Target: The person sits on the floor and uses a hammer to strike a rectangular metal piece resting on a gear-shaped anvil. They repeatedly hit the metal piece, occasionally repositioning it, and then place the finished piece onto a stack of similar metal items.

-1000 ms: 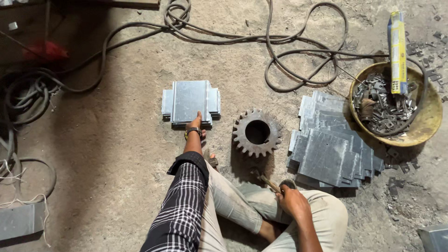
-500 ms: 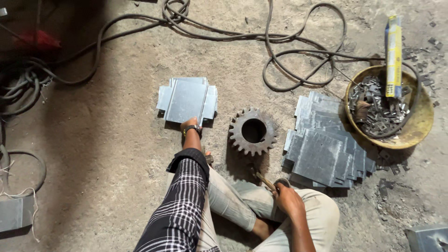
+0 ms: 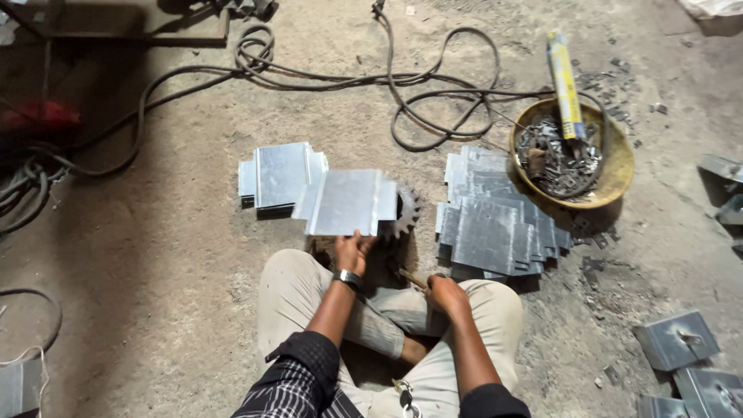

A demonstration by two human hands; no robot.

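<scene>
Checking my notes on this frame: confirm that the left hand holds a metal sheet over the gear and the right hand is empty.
Not quite. The head view shows the left hand holding the metal sheet over the gear, but the right hand is not empty: it grips a tool handle.

L hand [image 3: 354,251] gripping, R hand [image 3: 446,292] fisted

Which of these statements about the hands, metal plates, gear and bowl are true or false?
1. The left hand holds a flat grey metal plate above the dark toothed gear. True.
2. The right hand is empty. False: it grips a tool handle.
3. The round yellow bowl holds metal scraps. True.
4. The stack of grey plates lies left of the gear. False: it lies right of it.
</scene>
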